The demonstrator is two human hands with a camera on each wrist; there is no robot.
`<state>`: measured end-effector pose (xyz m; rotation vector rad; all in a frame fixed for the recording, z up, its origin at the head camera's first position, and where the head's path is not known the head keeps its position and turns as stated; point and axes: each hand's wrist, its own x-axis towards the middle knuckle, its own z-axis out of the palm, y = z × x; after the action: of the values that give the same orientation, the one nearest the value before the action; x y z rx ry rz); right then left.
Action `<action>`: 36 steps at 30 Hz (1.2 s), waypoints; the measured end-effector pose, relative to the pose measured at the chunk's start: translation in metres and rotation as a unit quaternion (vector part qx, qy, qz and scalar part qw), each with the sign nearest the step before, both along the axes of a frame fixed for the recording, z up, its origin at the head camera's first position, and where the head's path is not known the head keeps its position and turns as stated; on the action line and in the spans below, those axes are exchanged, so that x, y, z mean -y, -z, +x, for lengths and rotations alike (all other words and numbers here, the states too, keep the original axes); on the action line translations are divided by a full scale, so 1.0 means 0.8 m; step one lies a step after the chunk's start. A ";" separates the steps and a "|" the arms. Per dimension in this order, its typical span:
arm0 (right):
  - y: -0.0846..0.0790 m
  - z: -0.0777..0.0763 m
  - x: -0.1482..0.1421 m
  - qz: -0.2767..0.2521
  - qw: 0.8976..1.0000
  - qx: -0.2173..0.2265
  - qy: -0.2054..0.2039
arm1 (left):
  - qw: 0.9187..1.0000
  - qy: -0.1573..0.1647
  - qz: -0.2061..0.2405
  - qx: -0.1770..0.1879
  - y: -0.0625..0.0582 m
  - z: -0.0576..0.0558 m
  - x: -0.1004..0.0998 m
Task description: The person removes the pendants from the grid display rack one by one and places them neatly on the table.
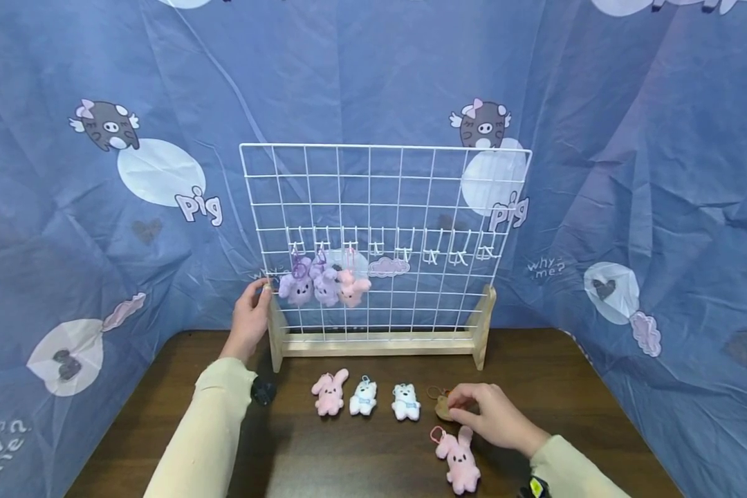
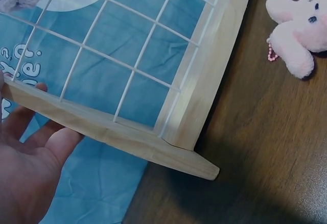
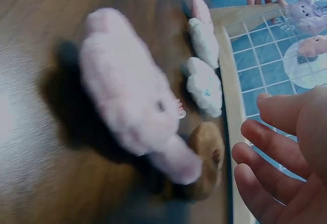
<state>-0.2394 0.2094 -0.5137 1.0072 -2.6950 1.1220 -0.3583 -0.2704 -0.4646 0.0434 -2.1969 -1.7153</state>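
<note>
At the left end of a white wire grid rack (image 1: 386,304), my left hand (image 1: 250,320) grips its wooden upright, thumb on the near side and fingers behind; the left wrist view shows this hand (image 2: 30,168) on the wooden foot piece (image 2: 102,124). My right hand (image 1: 494,418) hovers at a small brown plush keychain (image 1: 443,408), partly covering it in the head view. In the right wrist view its fingers (image 3: 273,155) are loosely bent with nothing between them, beside the brown plush (image 3: 207,157). A pink bunny keychain (image 1: 463,465) lies just in front of that hand.
Two purple plush keychains (image 1: 298,290) and a pink one (image 1: 351,289) hang from hooks at the rack's left; several bare hooks (image 1: 431,256) continue rightward. Another pink bunny (image 1: 330,395) and two white plush bears (image 1: 406,402) lie on the table (image 1: 348,463) before the rack.
</note>
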 end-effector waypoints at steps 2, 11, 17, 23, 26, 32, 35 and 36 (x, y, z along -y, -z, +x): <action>-0.006 -0.004 0.004 -0.003 1.000 0.000 0.003 | 1.000 0.000 0.001 -0.002 0.001 0.000 0.001; -0.036 -0.031 0.028 -0.010 0.999 -0.003 0.049 | 1.000 0.012 0.004 -0.003 0.005 0.002 0.001; -0.051 -0.060 0.051 -0.064 0.995 0.030 0.070 | 1.000 0.010 0.004 0.000 0.003 0.005 0.003; -0.065 -0.083 0.081 -0.104 0.988 0.063 0.095 | 1.000 0.011 0.005 -0.001 0.001 0.006 0.003; -0.073 -0.091 0.097 -0.120 0.986 0.069 0.096 | 1.000 0.011 0.006 0.004 0.001 0.005 0.003; -0.095 -0.105 0.130 -0.148 0.981 0.085 0.088 | 1.000 0.008 0.007 0.000 0.001 0.002 0.004; -0.108 -0.113 0.148 -0.159 0.980 0.089 0.081 | 1.000 0.008 0.007 -0.006 0.002 0.000 0.004; -0.112 -0.116 0.154 -0.163 0.980 0.089 0.078 | 1.000 0.008 0.006 -0.007 0.002 0.000 0.004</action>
<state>-0.3320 0.0863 -0.4245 0.6625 -2.5384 1.6179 -0.3586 -0.2733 -0.4659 0.0166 -2.1824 -1.7329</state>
